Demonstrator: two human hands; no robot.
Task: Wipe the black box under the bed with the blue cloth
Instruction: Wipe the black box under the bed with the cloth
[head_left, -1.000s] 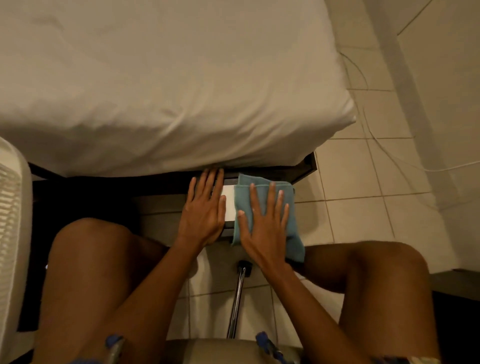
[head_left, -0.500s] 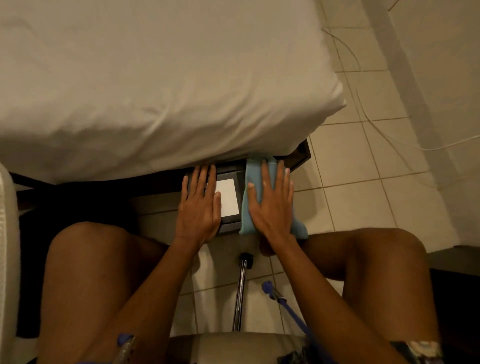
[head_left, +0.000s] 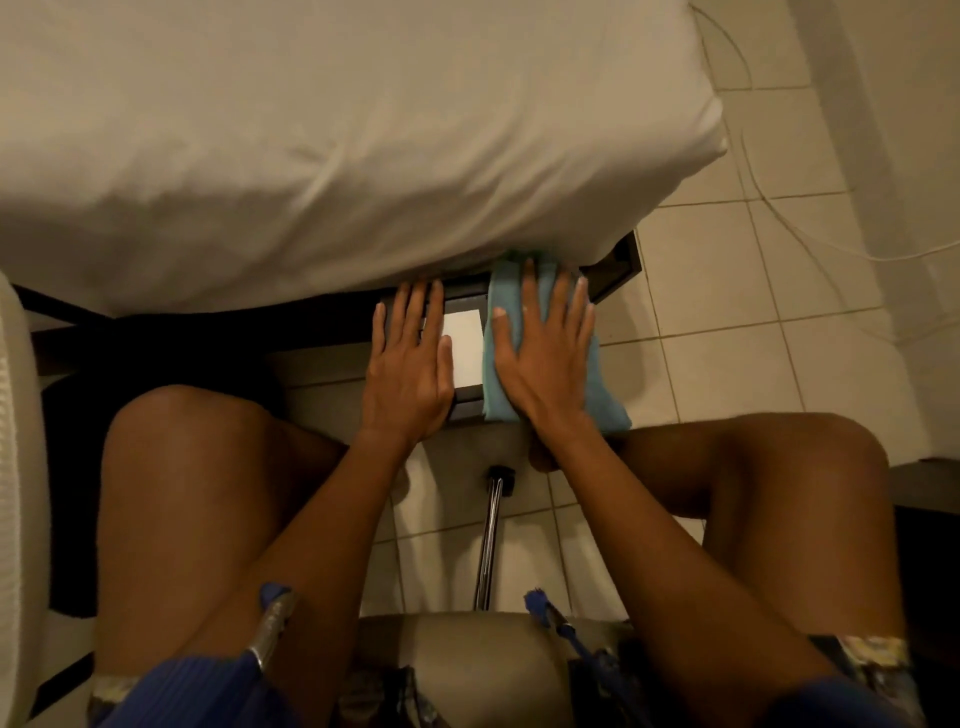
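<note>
The black box (head_left: 467, 402) with a white label (head_left: 464, 347) sticks out from under the bed onto the tiled floor. My left hand (head_left: 408, 364) lies flat on the box's left part, fingers spread, holding nothing. My right hand (head_left: 545, 358) presses flat on the blue cloth (head_left: 605, 402), which covers the box's right part. The cloth's far end reaches up under the mattress edge. Most of the box's top is hidden by my hands and the cloth.
The white mattress (head_left: 337, 130) overhangs the dark bed frame (head_left: 618, 267). My bare knees flank the box. A chrome chair leg (head_left: 491, 535) runs along the floor between them. A white cable (head_left: 810, 228) lies on the tiles at right; a white ribbed object (head_left: 15, 467) stands at left.
My right hand slid the cloth forward over the box, up to the mattress edge, and has since stayed there. My left hand has kept its place on the box.
</note>
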